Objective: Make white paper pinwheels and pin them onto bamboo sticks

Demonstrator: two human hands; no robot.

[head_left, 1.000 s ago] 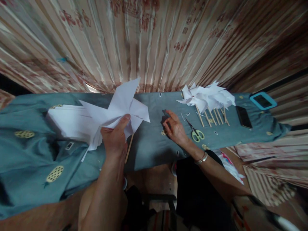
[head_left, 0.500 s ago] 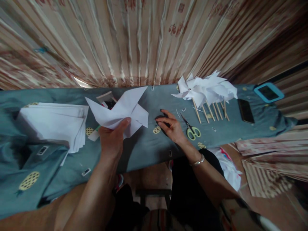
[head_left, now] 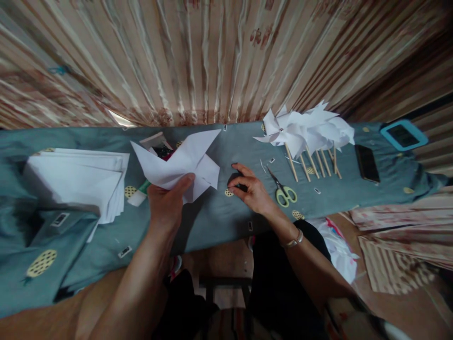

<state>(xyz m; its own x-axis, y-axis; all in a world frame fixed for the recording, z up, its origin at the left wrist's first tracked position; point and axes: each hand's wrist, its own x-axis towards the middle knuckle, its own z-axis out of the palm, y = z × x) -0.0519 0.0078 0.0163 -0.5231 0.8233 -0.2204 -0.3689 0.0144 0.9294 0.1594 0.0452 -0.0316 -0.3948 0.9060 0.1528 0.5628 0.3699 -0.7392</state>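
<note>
In my left hand (head_left: 166, 200) is a white paper pinwheel (head_left: 177, 165), its blades folded toward the centre, where my thumb presses. My right hand (head_left: 249, 189) hovers over the cloth to the right of it. Its thumb and a finger come together while the index finger stretches out; whatever they pinch is too small to make out. Green-handled scissors (head_left: 283, 191) lie beyond that hand, blades pointing away. Behind the pinwheel, a small box and other items (head_left: 159, 146) are partly hidden.
Finished paper pinwheels on wooden sticks (head_left: 307, 127) lie in a row at the back right. Past them are a dark phone (head_left: 367, 163) and a blue-framed device (head_left: 404, 135). A stack of white paper (head_left: 74, 179) rests on the left of the green cloth (head_left: 208, 226). Curtains hang behind.
The fingertips of my right hand have drawn closer together, with the hand staying near the same place. My left hand still holds the pinwheel. The view has shifted slightly.
</note>
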